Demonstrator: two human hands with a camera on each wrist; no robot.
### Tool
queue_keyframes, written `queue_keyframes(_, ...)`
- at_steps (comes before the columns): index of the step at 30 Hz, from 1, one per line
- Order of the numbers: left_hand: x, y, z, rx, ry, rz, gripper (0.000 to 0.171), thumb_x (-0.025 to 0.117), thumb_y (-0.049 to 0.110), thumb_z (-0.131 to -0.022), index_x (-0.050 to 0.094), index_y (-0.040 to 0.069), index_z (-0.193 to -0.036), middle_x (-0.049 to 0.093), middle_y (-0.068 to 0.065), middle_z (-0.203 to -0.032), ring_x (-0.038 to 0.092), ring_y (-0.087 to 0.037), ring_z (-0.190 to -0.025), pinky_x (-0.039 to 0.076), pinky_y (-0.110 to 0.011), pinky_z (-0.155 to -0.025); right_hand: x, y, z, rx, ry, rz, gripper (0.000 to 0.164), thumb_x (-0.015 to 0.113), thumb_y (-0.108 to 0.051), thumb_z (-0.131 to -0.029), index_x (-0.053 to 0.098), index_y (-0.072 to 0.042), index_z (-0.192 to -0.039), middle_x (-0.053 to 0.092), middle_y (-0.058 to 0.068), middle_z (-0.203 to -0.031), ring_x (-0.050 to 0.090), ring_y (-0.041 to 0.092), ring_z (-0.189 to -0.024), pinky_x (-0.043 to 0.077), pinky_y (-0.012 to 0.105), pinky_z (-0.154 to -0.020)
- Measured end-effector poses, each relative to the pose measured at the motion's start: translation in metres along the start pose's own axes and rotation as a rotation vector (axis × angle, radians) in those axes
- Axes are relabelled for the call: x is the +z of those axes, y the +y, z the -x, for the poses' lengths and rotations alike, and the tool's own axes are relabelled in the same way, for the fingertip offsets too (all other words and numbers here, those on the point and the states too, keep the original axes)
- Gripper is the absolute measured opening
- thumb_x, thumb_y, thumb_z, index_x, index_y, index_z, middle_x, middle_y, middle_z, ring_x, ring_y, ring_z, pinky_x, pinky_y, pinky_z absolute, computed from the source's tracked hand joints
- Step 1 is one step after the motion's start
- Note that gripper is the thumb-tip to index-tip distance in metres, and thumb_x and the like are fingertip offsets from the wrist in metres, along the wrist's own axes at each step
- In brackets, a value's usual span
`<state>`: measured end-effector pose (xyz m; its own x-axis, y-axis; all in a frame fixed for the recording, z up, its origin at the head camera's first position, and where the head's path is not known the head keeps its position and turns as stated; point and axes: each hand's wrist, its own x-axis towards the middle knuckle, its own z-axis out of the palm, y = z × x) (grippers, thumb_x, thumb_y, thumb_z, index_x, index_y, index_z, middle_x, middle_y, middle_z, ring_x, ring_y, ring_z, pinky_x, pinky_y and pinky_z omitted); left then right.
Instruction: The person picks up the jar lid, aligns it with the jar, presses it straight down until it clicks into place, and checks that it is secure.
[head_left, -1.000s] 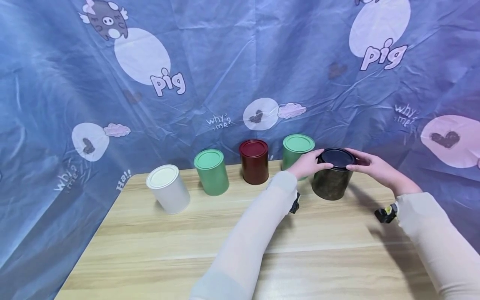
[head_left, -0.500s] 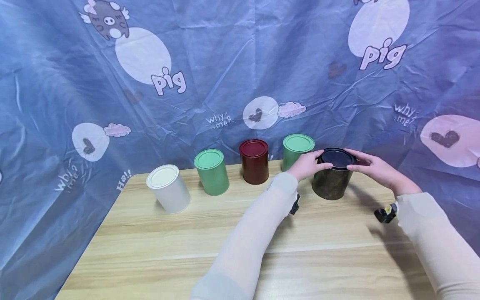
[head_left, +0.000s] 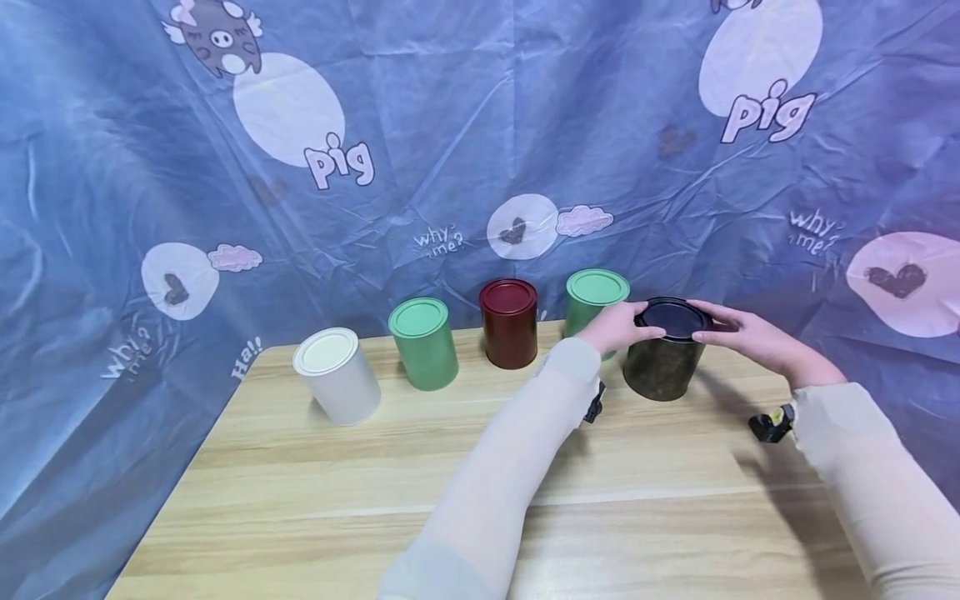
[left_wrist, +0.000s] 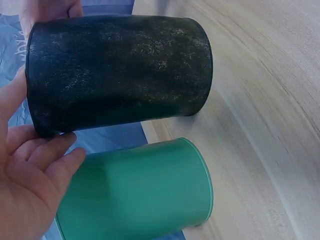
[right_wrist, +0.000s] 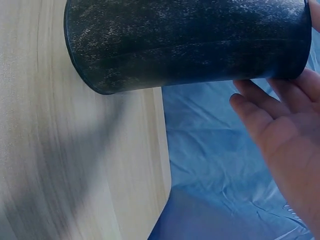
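A dark, mottled black can (head_left: pixel 658 367) with a lid stands upright on the table at the right of the head view. My left hand (head_left: pixel 617 327) grips its top rim from the left, thumb at the front and fingers behind. From the opposite side my right hand (head_left: pixel 753 340) grips the same rim, its thumb also at the front. In both wrist views the fingers curl against the upper end of the can, and some fingertips are hidden behind it. Just left of it stands a green can (head_left: pixel 596 287), partly covered by my left hand.
Further left along the wooden table (head_left: pixel 315 492) stand a dark red can (head_left: pixel 510 333), another green can (head_left: pixel 426 350) and a white can (head_left: pixel 341 383), all lidded. A blue printed cloth (head_left: pixel 420 150) hangs behind the table's back edge.
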<state>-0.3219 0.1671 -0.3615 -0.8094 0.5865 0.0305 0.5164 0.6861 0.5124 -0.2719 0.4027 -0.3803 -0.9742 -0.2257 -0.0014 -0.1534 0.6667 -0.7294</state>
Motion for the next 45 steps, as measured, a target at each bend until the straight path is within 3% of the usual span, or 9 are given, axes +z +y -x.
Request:
queue_keyframes(3,-0.001,0.000,0.000,0.003,0.004,-0.002,0.065,0.062,0.042,-0.093,0.042,0.013,-0.147,0.050,0.002,-0.146,0.047,-0.006,-0.132,0.034,-0.009,-0.105,-0.001,-0.003,-0.002,0.009,-0.017,0.016,0.066,0.055,-0.031,-0.098,0.025,-0.012,-0.154,0.040,0.028,-0.146,0.043,-0.016,-0.105,0.039,0.018,-0.088)
queue_keyframes(6,-0.002,0.000,-0.001,-0.002,0.008,0.005,0.064,0.062,0.042,-0.093,0.042,0.013,-0.147,0.050,0.001,-0.145,0.047,-0.006,-0.132,0.034,-0.009,-0.105,-0.003,-0.005,-0.003,0.017,-0.032,0.026,0.067,0.055,-0.031,-0.098,0.023,-0.011,-0.154,0.037,0.029,-0.148,0.047,0.013,-0.125,0.039,0.034,-0.096)
queue_keyframes(8,-0.002,0.000,-0.002,-0.007,0.011,0.015,0.064,0.062,0.041,-0.093,0.042,0.013,-0.147,0.050,0.002,-0.145,0.047,-0.006,-0.132,0.034,-0.009,-0.105,-0.003,-0.007,-0.003,0.024,-0.038,0.028,0.068,0.054,-0.033,-0.099,0.021,-0.012,-0.155,0.034,0.030,-0.149,0.040,0.035,-0.132,0.038,0.043,-0.099)
queue_keyframes(11,0.000,0.000,-0.001,-0.020,0.019,0.051,0.064,0.064,0.040,-0.092,0.043,0.013,-0.147,0.050,0.002,-0.145,0.046,-0.005,-0.132,0.034,-0.008,-0.104,-0.003,-0.007,-0.002,0.028,-0.046,0.017,0.069,0.053,-0.034,-0.099,0.020,-0.012,-0.155,0.030,0.031,-0.151,0.031,0.048,-0.135,0.036,0.053,-0.101)
queue_keyframes(16,0.002,0.000,0.001,-0.052,0.023,0.151,0.063,0.068,0.036,-0.090,0.046,0.013,-0.145,0.052,0.001,-0.144,0.047,-0.004,-0.131,0.035,-0.009,-0.103,-0.003,-0.006,0.000,0.017,-0.056,0.023,0.069,0.054,-0.034,-0.098,0.020,-0.011,-0.154,0.027,0.033,-0.151,0.028,0.054,-0.135,0.034,0.065,-0.101)
queue_keyframes(19,0.003,0.001,0.002,-0.060,0.027,0.182,0.063,0.069,0.034,-0.089,0.047,0.012,-0.144,0.052,0.001,-0.143,0.047,-0.004,-0.131,0.036,-0.009,-0.103,-0.003,-0.005,0.000,0.015,-0.056,0.035,0.069,0.054,-0.034,-0.098,0.021,-0.010,-0.154,0.029,0.033,-0.150,0.028,0.053,-0.135,0.034,0.065,-0.101)
queue_keyframes(45,0.001,0.003,0.003,-0.088,0.041,0.232,0.063,0.071,0.033,-0.088,0.048,0.013,-0.143,0.056,-0.002,-0.139,0.051,-0.005,-0.128,0.039,-0.010,-0.100,-0.008,-0.012,-0.001,0.050,-0.073,0.029,0.069,0.055,-0.035,-0.098,0.023,-0.010,-0.154,0.029,0.032,-0.150,0.026,0.052,-0.137,0.032,0.064,-0.102)
